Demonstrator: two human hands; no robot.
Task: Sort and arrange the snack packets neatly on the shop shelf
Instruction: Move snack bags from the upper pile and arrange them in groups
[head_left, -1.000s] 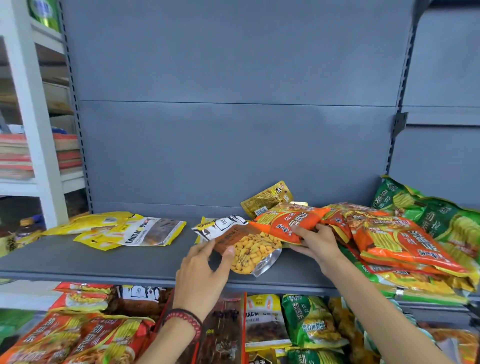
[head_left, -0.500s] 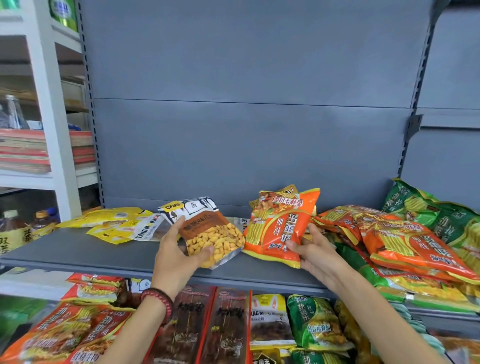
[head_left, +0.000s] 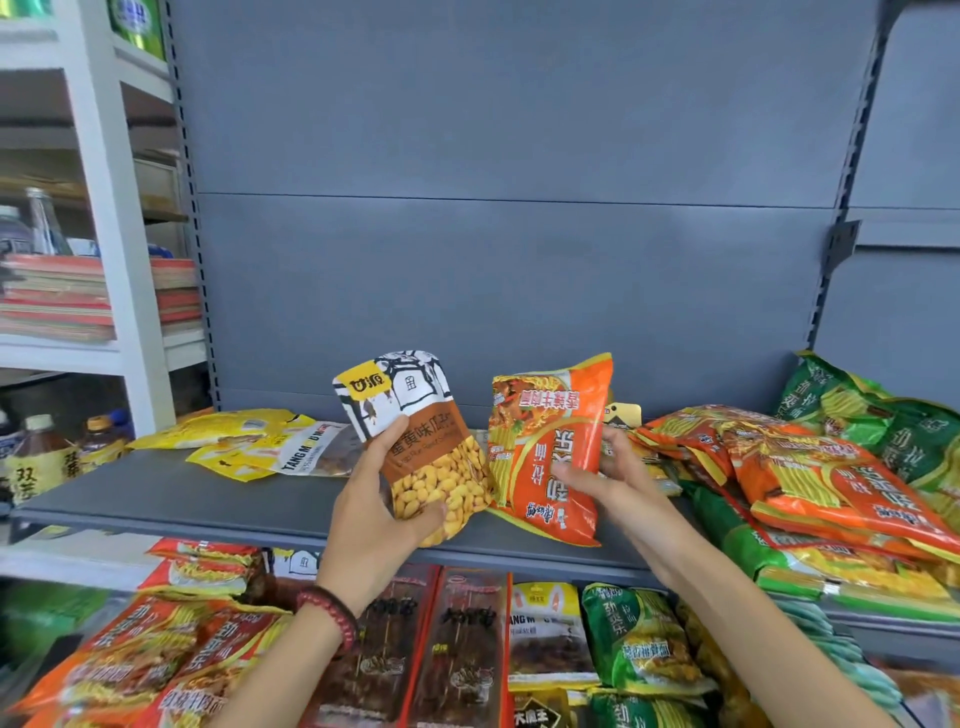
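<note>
The left hand (head_left: 374, 519) wraps thumb and fingers round the nut bag (head_left: 415, 441) and holds it up over the shelf (head_left: 208, 499), front side out, maybe to read it. The right hand (head_left: 608, 483) pinches the side of the orange bag (head_left: 545, 452), upright beside it. I think each goes with its own kind: the orange pile (head_left: 831, 483) lies right, the yellow bags (head_left: 244, 441) left.
</note>
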